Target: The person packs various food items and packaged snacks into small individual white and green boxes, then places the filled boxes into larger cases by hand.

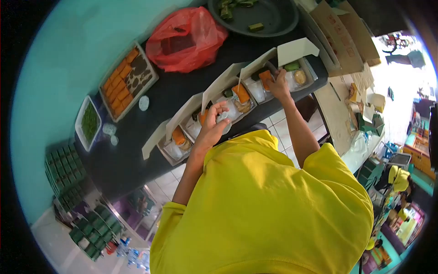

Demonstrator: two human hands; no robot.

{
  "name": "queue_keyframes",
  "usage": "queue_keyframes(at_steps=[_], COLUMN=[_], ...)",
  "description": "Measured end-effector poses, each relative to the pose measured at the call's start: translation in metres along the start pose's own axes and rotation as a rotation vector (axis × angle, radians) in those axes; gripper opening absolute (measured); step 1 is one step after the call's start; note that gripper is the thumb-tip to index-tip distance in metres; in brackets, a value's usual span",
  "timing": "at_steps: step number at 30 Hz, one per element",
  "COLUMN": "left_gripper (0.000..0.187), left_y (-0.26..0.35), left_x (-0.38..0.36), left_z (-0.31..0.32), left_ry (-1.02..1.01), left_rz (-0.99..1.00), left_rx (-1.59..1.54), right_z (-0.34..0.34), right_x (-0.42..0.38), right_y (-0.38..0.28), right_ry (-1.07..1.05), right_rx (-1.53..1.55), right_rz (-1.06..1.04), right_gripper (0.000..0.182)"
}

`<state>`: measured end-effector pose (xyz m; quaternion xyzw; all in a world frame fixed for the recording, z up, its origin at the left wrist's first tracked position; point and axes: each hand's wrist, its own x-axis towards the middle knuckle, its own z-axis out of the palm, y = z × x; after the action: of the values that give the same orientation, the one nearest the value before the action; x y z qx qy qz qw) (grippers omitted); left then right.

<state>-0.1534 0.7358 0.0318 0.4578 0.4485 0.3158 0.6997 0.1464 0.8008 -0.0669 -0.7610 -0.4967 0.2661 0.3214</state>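
Observation:
A row of open white snack boxes [157, 139] stands along the front edge of the dark table, lids raised. Orange pieces, round pastries, green items and clear plastic packs lie inside them. My left hand [213, 125] is over the middle boxes, its fingers curled around a small clear or whitish thing [223, 122] that I cannot make out well. My right hand [278, 85] reaches into the box at the right end of the row, its fingertips at an orange piece [265, 79], beside a green item [291, 66] and a round pastry [299, 76].
A tray of orange pieces [119, 91], a white tray of green strips [90, 121] and small round cups [144, 103] lie left. Behind are a red plastic bag [187, 41] and a dark basin [269, 18]. Cardboard boxes [337, 41] stand right; people in yellow are far right.

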Motion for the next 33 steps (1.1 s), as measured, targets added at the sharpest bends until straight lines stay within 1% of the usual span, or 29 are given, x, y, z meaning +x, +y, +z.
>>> queue_keyframes(at_steps=[1,2,3,5,6,8,9,11,12,14,15,17,19,20,21,22,23,24,25,26,27,28,29,30,31,32,33], left_gripper=[0.052,0.058,0.058,0.062,0.066,0.067,0.068,0.068,0.069,0.070,0.071,0.072,0.073,0.059,0.059,0.047,0.036,0.017,0.017,0.016,0.016,0.018,0.018,0.018,0.018,0.019,0.019], left_y=[-0.001,0.004,0.009,0.015,0.019,0.024,0.027,0.037,0.041,0.040,0.044,0.055,0.064,0.072,0.074,0.076,0.077,0.087,0.085,0.083,0.081,0.080,0.074,0.065,0.059,0.063,0.058], left_x=[-0.003,-0.004,-0.005,-0.008,-0.008,-0.007,-0.007,-0.009,-0.010,-0.010,-0.011,-0.014,-0.017,-0.022,-0.026,-0.032,-0.035,-0.043,-0.049,-0.056,-0.063,-0.070,-0.078,-0.085,-0.092,-0.101,-0.109], left_z=[-0.001,-0.003,-0.005,-0.005,-0.005,-0.007,-0.009,-0.009,-0.010,-0.014,-0.017,-0.022,-0.028,-0.029,-0.036,-0.045,-0.055,-0.056,-0.063,-0.071,-0.079,-0.085,-0.093,-0.101,-0.108,-0.113,-0.119], left_ry=[0.004,0.006,0.035,0.083,0.087,0.119,0.130,0.185,0.224,0.267,0.294,0.348,0.389,0.458,0.488,0.580,0.669,0.823,0.853,0.944,1.034,1.127,1.155,1.257,1.357,1.423,1.444], left_rz=[0.075,0.054,0.052,0.062,0.077,0.081,0.087,0.073,0.056,0.105,0.147,0.187,0.178,0.257,0.273,0.330,0.380,0.361,0.359,0.314,0.268,0.220,0.218,0.184,0.150,0.091,0.087], left_rx=[0.034,0.045,0.036,-0.060,-0.087,-0.076,-0.052,-0.064,-0.074,-0.059,-0.041,0.020,-0.026,-0.055,-0.060,0.186,0.437,0.401,0.394,0.356,0.318,0.258,0.254,0.218,0.179,0.128,0.123], right_z=[-0.003,-0.011,-0.018,-0.033,-0.037,-0.039,-0.038,-0.031,-0.029,-0.021,-0.015,0.002,0.018,0.025,0.033,0.040,0.050,0.061,0.072,0.083,0.098,0.116,0.137,0.158,0.183,0.211,0.251], right_x=[-0.006,-0.013,-0.021,-0.038,-0.044,-0.058,-0.066,-0.079,-0.081,-0.080,-0.077,-0.071,-0.065,-0.063,-0.061,-0.058,-0.052,-0.047,-0.045,-0.043,-0.041,-0.038,-0.035,-0.030,-0.025,-0.018,-0.002], right_y=[-0.003,-0.016,-0.029,-0.051,-0.065,-0.100,-0.123,-0.172,-0.189,-0.215,-0.220,-0.233,-0.247,-0.256,-0.265,-0.275,-0.284,-0.290,-0.298,-0.310,-0.319,-0.328,-0.337,-0.349,-0.361,-0.372,-0.375], right_ry=[-0.018,-0.001,-0.027,0.058,0.039,-0.193,-0.207,-0.361,-0.373,-0.533,-0.550,-0.527,-0.539,-0.635,-0.731,-0.811,-0.830,-0.875,-0.923,-0.994,-1.021,-1.139,-1.253,-1.273,-1.295,-1.316,-1.283], right_rx=[-0.019,-0.128,-0.129,-0.140,-0.141,0.048,0.047,0.212,0.216,0.087,0.097,-0.054,-0.009,0.098,0.198,0.332,0.331,0.305,0.278,0.279,0.278,0.252,0.225,0.226,0.254,0.282,0.226], right_rz=[-0.016,-0.061,-0.077,-0.225,-0.239,-0.282,-0.292,-0.577,-0.590,-0.825,-0.851,-1.025,-1.093,-0.967,-0.831,-0.732,-0.758,-0.824,-0.886,-0.891,-0.908,-0.908,-0.908,-0.923,-0.881,-0.835,-0.884], right_gripper=[0.068,0.066,0.066,0.048,0.048,0.023,0.023,0.010,0.010,0.014,0.014,0.015,0.016,0.015,0.014,0.012,0.012,0.012,0.012,0.012,0.012,0.012,0.013,0.013,0.015,0.018,0.022])
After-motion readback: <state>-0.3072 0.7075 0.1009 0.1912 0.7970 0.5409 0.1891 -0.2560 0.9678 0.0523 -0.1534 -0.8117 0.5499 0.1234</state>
